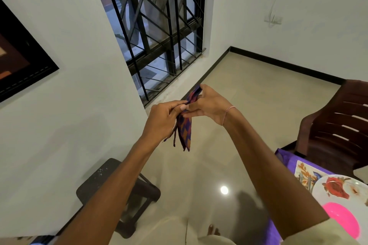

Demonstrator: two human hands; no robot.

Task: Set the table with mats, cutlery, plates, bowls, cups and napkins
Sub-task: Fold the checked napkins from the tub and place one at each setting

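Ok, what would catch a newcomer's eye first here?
Mid-frame, the left hand and right hand hold up a patterned napkin. At the lower right, a flowered plate and a pink dish sit on the purple-covered table. A barred window fills the top centre.

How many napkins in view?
1: a patterned napkin, held in the air over the floor between the left hand and the right hand. Only a corner of the table shows at lower right, so more may be hidden.
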